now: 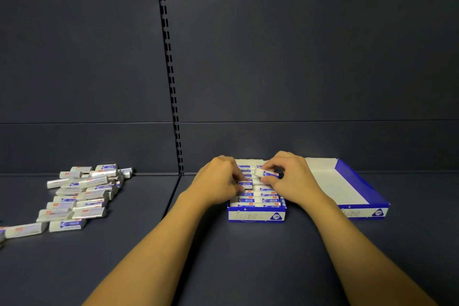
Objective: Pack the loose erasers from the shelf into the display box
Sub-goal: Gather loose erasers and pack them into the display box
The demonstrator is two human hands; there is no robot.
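- Head view: the display box (256, 215), blue and white, sits on the dark shelf (248, 256) in front of the person, with rows of wrapped erasers already packed inside.
- The right hand (290, 176) pinches one eraser (267, 173) by its ends, fingers curled round it, holding it tilted just above the far rows.
- The left hand (219, 179) has its fingers curled down onto the packed erasers (258, 197) at the box's left side; it seems to grip one of them, though the exact contact is hidden.
- The loose erasers (82, 194) lie in a heap well apart to the left, so much of the task remains.
- An opened lid or second tray (347, 186) lies just beside the box on the right.
- Handling judgement: each eraser looks light, small and fairly stiff, and its glossy wrapper is likely slippery; pinching the short ends or long sides should suit, then sliding it on edge into a gap. The cardboard box is probably light enough to shift if pushed.
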